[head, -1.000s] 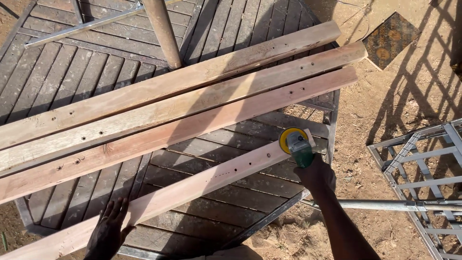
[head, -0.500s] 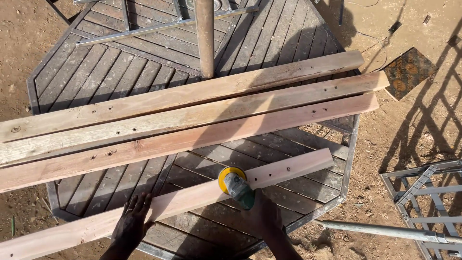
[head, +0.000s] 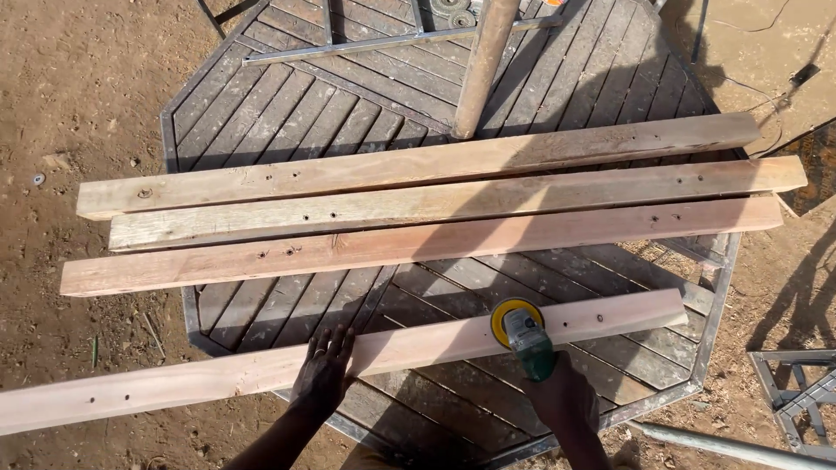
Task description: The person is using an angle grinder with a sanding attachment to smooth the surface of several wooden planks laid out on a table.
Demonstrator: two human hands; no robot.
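Your left hand (head: 324,376) lies flat, fingers spread and open, palm down on the nearest plank (head: 287,365), at about 7 o'clock in the head view. It presses on the wood and clasps nothing.

Your right hand (head: 564,396), at about 5 o'clock, is wrapped tight around the green body of an angle grinder (head: 525,334). The yellow sanding disc (head: 515,315) sits on the top face of that same plank, just right of the plank's middle.

The nearest plank is long and pale, running from 8 o'clock at the left edge up to about 3 o'clock. Its left part overhangs the dirt ground (head: 78,104); its right part rests on the octagonal table (head: 261,113) of dark slats in a metal frame. A few small holes show near its left end.

Beyond the hands, towards 12 o'clock, three more planks (head: 418,204) lie side by side across the table, touching or nearly so, each dotted with screw holes. They are well apart from the plank under your hands, with bare slats between.

Farther on, a round pole (head: 482,61) rises from the table's middle, and a thin metal bar (head: 366,45) lies across the slats at 11 o'clock. At 4 o'clock, on the ground, a metal pipe (head: 731,446) and a grey grid frame (head: 797,392) sit near the table's edge.
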